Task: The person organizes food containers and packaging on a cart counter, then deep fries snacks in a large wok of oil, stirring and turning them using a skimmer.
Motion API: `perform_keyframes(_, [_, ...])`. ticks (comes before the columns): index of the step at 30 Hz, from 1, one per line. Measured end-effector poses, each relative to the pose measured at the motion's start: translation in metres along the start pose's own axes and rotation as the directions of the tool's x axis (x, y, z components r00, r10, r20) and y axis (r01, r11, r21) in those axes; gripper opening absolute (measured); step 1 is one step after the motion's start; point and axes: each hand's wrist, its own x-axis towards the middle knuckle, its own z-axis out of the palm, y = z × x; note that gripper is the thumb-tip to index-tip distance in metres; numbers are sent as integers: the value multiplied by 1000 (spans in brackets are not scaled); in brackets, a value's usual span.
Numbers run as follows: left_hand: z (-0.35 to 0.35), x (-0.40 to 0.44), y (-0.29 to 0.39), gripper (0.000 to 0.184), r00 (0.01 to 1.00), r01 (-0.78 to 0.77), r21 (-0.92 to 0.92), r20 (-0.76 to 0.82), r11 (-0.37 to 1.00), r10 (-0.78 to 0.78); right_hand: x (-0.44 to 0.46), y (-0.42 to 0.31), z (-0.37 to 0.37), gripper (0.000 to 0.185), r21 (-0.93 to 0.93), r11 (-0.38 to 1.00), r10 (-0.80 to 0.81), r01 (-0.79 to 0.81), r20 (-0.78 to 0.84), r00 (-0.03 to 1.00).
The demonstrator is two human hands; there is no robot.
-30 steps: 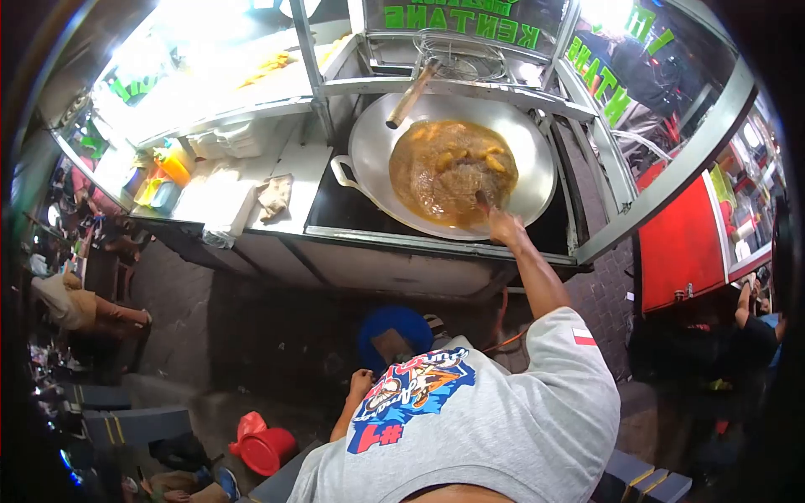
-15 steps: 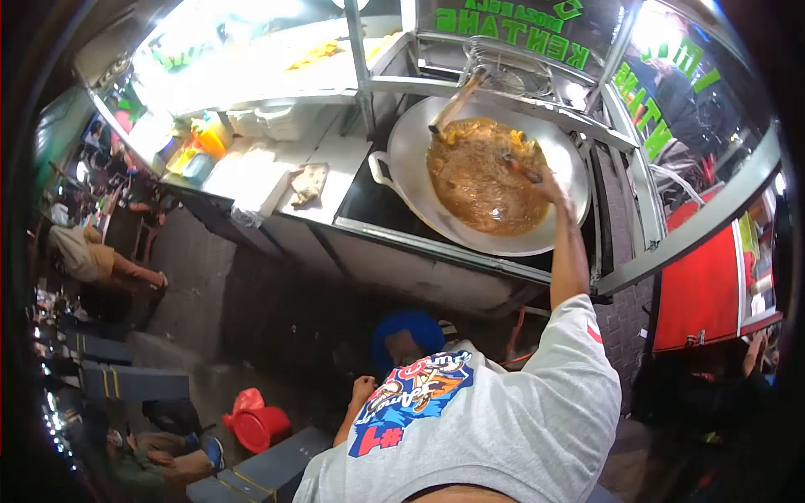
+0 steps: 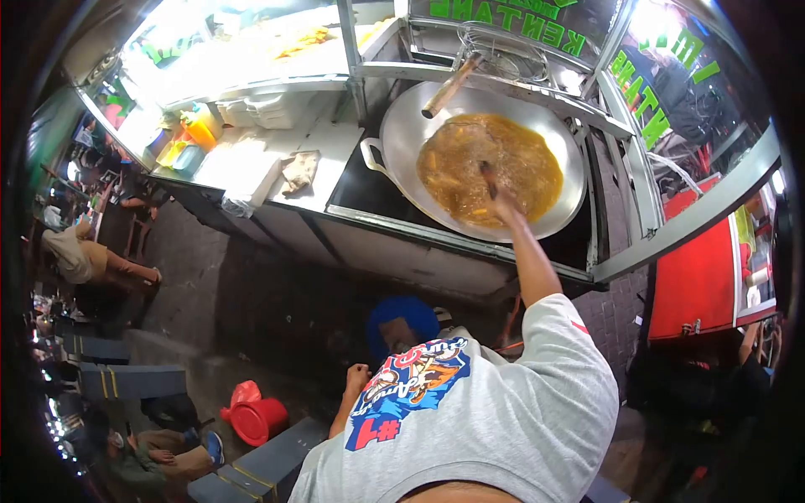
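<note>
A large metal wok (image 3: pixel 401 126) holds bubbling brown oil (image 3: pixel 524 159) with a few orange-yellow pieces of food (image 3: pixel 480 212) at its near side. My right hand (image 3: pixel 506 206) is above the near part of the oil, closed around a dark-handled utensil (image 3: pixel 488 172). The utensil's working end cannot be made out against the oil. My left hand (image 3: pixel 358 375) hangs low beside my shirt, fingers curled, away from the wok. A wooden handle (image 3: pixel 453 85) juts over the wok's far rim, in front of a wire strainer (image 3: pixel 503 63).
A cloth (image 3: pixel 300 171) lies on the white counter (image 3: pixel 335 159), near sauce bottles (image 3: pixel 199 130). Metal frame bars (image 3: pixel 696 243) border the wok on the right. Below are a blue tub (image 3: pixel 381 323), a red bucket (image 3: pixel 260 422), benches (image 3: pixel 272 461) and a seated person (image 3: pixel 159 457).
My right hand has moved left and nearer with the utensil across the oil. The cluster of food pieces at the oil's far side no longer shows there. My left hand stays low.
</note>
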Motion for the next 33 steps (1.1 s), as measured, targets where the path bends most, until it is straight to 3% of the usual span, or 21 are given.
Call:
perform_keyframes(1, [-1,-5,15,20,999,46,-34,15,998,-45,-9,-12,6,56,35,999,-22,21,52,998])
perform_keyframes(4, [0,-8,31,19,999,-29,-43,13,999,29,-37,-48,14,44,381,923,-31,-45,191,981])
perform_keyframes(6, [1,-9,36,21,996,-82,29,21,996,81,-53,-50,30,39,638,746,20,-193,268,963])
perform_keyframes(9, [7,5,21,24,989,-140,109,52,984,135,-82,-73,5,39,712,613,72,-343,382,921])
perform_keyframes(13, [11,29,-11,27,973,-209,63,115,976,201,-109,-75,-31,38,770,462,52,-441,472,880])
perform_keyframes(16, [5,24,-6,27,988,-132,69,94,989,126,-132,-68,-55,31,754,549,-8,-360,436,900])
perform_keyframes(20, [-3,10,5,26,991,-117,77,75,990,111,-171,-66,-94,40,632,722,11,-282,397,918])
perform_keyframes(22, [-3,17,-6,25,987,-118,45,116,992,112,-182,-59,-107,49,430,885,18,-181,356,934])
perform_keyframes(24, [-5,21,-11,25,961,-261,158,137,952,241,-193,-57,-128,52,158,987,-35,-9,276,961])
perform_keyframes(28, [2,22,-7,24,970,-181,87,179,980,163,-214,-53,-163,51,-210,978,27,-1,118,993])
perform_keyframes(33, [8,19,18,24,962,-209,82,196,974,190,-220,-57,-210,45,-359,933,36,3,103,994])
